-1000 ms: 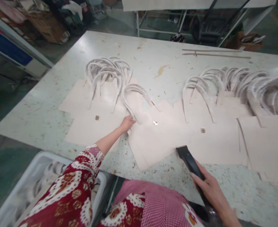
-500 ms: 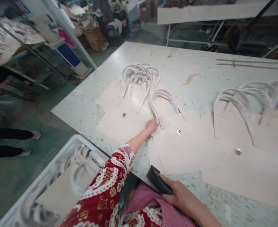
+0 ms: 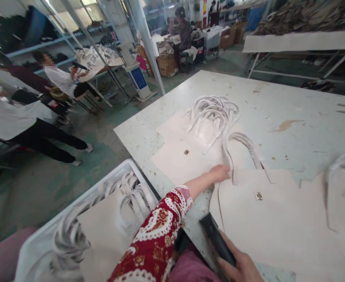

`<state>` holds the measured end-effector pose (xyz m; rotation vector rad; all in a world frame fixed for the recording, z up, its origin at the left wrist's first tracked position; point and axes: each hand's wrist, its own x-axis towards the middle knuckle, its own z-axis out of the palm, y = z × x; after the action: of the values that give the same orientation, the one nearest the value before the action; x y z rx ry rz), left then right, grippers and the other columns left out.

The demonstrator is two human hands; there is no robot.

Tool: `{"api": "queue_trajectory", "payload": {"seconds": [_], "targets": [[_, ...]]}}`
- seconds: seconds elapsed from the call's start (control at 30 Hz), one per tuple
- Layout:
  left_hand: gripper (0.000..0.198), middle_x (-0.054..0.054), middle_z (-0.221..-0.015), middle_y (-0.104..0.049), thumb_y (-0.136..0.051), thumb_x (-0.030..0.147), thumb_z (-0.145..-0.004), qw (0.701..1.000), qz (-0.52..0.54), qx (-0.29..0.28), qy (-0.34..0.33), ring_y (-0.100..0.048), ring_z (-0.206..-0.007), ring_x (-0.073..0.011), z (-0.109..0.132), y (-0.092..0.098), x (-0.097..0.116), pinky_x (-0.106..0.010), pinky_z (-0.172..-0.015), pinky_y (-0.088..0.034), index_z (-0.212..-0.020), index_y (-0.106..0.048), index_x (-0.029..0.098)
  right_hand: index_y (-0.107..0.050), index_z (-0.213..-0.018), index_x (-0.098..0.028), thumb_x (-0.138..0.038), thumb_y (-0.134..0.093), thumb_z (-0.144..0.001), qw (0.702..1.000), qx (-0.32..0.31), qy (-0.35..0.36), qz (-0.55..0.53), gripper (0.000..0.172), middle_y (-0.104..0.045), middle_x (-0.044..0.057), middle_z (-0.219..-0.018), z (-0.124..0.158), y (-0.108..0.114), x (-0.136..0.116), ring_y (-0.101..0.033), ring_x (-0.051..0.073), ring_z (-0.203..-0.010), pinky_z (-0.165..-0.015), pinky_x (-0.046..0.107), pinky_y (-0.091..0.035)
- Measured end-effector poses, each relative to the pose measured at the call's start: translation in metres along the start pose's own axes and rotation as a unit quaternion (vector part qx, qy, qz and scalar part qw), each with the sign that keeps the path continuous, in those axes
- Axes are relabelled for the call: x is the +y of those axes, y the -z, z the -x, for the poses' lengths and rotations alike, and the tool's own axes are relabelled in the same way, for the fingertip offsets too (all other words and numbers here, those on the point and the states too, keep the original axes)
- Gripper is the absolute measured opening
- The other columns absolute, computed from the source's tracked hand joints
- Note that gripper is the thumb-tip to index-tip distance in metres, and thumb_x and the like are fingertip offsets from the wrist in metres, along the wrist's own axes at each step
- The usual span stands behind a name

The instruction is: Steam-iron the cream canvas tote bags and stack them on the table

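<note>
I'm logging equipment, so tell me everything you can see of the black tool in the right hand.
The black tool is long, with a blunt, squarish head and a body that looks like hard plastic. The right hand is closed around its lower part, hiding some of it. It slants, head pointing up and left in the picture, over the pale table, close to its edge; whether the head touches anything is unclear.

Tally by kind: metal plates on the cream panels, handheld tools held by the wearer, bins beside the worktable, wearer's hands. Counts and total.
Metal plates: 2
Black handheld tool: 1
Bin: 1
Wearer's hands: 2 (left hand, right hand)
Total: 6
</note>
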<state>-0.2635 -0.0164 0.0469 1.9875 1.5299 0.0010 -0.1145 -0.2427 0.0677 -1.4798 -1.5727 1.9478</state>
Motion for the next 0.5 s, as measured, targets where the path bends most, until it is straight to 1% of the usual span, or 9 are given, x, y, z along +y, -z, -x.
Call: {"api": "queue_trajectory", "payload": {"seconds": [0.1, 0.23, 0.27, 0.33, 0.37, 0.4, 0.43, 0.47, 0.5], "targets": [[0.021, -0.004, -0.086, -0.064, -0.062, 0.021, -0.069, 0.999, -0.009, 0.0, -0.046, -0.057, -0.083, -0.0181, -0.004, 0.045, -0.004, -0.024, -0.072, -0.042, -0.088, -0.063, 0.013, -0.046, -0.126, -0.02, -0.037, -0.058, -0.064, 1.0, 0.028, 0.003, -0.003, 0.065, -0.062, 0.003, -0.112, 0.003, 0.011, -0.012, -0.054, 0.025, -0.107, -0.088, 0.032, -0.044], [0.025, -0.004, -0.087, -0.063, -0.065, 0.015, -0.065, 0.998, -0.036, 0.025, -0.052, -0.055, -0.088, -0.0191, -0.019, 0.138, -0.023, -0.024, -0.08, -0.038, -0.088, -0.062, 0.007, -0.042, -0.129, -0.023, -0.035, -0.055, -0.067, 0.999, 0.032, -0.009, 0.001, 0.064, -0.06, 0.002, -0.115, 0.01, 0.022, -0.017, -0.055, 0.025, -0.103, -0.085, 0.032, -0.045], [0.026, -0.005, -0.092, -0.062, -0.061, 0.014, -0.068, 0.997, -0.044, 0.041, -0.039, -0.053, -0.093, -0.0201, -0.022, 0.162, -0.03, -0.025, -0.083, -0.036, -0.093, -0.061, 0.005, -0.041, -0.129, -0.023, -0.034, -0.055, -0.067, 0.999, 0.031, -0.012, 0.005, 0.065, -0.06, 0.002, -0.115, 0.009, 0.021, -0.018, -0.056, 0.025, -0.1, -0.083, 0.031, -0.045], [0.031, -0.013, -0.112, -0.053, -0.043, 0.015, -0.082, 0.994, -0.056, 0.093, -0.008, -0.045, -0.109, -0.0238, -0.028, 0.2, -0.044, -0.032, -0.092, -0.028, -0.108, -0.053, 0.0, -0.04, -0.13, -0.022, -0.031, -0.055, -0.066, 0.999, 0.024, -0.02, 0.016, 0.066, -0.062, 0.003, -0.112, 0.004, 0.016, -0.02, -0.059, 0.025, -0.091, -0.077, 0.031, -0.047], [0.036, -0.017, -0.123, -0.044, -0.035, 0.014, -0.086, 0.99, -0.061, 0.125, 0.004, -0.037, -0.117, -0.0259, -0.029, 0.21, -0.05, -0.036, -0.096, -0.023, -0.117, -0.045, -0.001, -0.04, -0.13, -0.022, -0.03, -0.054, -0.066, 0.999, 0.021, -0.024, 0.023, 0.066, -0.063, 0.004, -0.109, 0.001, 0.013, -0.021, -0.06, 0.024, -0.086, -0.075, 0.031, -0.047], [0.04, -0.02, -0.131, -0.033, -0.033, 0.014, -0.087, 0.984, -0.072, 0.162, 0.015, -0.028, -0.123, -0.0279, -0.029, 0.213, -0.055, -0.041, -0.099, -0.017, -0.125, -0.036, 0.0, -0.039, -0.131, -0.022, -0.029, -0.053, -0.067, 0.999, 0.019, -0.027, 0.029, 0.066, -0.064, 0.004, -0.106, -0.001, 0.011, -0.022, -0.061, 0.023, -0.081, -0.073, 0.031, -0.047], [0.046, -0.022, -0.137, -0.024, -0.036, 0.016, -0.087, 0.977, -0.086, 0.194, 0.021, -0.02, -0.127, -0.0295, -0.026, 0.209, -0.059, -0.046, -0.1, -0.01, -0.131, -0.027, 0.003, -0.038, -0.131, -0.022, -0.028, -0.052, -0.067, 0.999, 0.021, -0.031, 0.035, 0.066, -0.065, 0.004, -0.103, -0.002, 0.009, -0.024, -0.061, 0.021, -0.076, -0.072, 0.031, -0.047], [0.056, -0.02, -0.14, -0.018, -0.044, 0.02, -0.085, 0.965, -0.114, 0.233, 0.036, -0.014, -0.129, -0.0308, -0.022, 0.197, -0.063, -0.05, -0.1, -0.006, -0.135, -0.021, 0.009, -0.038, -0.131, -0.022, -0.027, -0.051, -0.067, 0.998, 0.025, -0.034, 0.039, 0.065, -0.066, 0.003, -0.1, -0.001, 0.008, -0.025, -0.061, 0.021, -0.074, -0.071, 0.031, -0.047], [0.063, -0.018, -0.142, -0.016, -0.049, 0.026, -0.083, 0.957, -0.147, 0.247, 0.041, -0.01, -0.13, -0.032, -0.017, 0.179, -0.067, -0.053, -0.1, -0.004, -0.137, -0.018, 0.014, -0.038, -0.131, -0.023, -0.026, -0.051, -0.067, 0.998, 0.032, -0.036, 0.041, 0.065, -0.067, 0.003, -0.098, 0.0, 0.01, -0.025, -0.061, 0.02, -0.074, -0.072, 0.031, -0.046]]}}
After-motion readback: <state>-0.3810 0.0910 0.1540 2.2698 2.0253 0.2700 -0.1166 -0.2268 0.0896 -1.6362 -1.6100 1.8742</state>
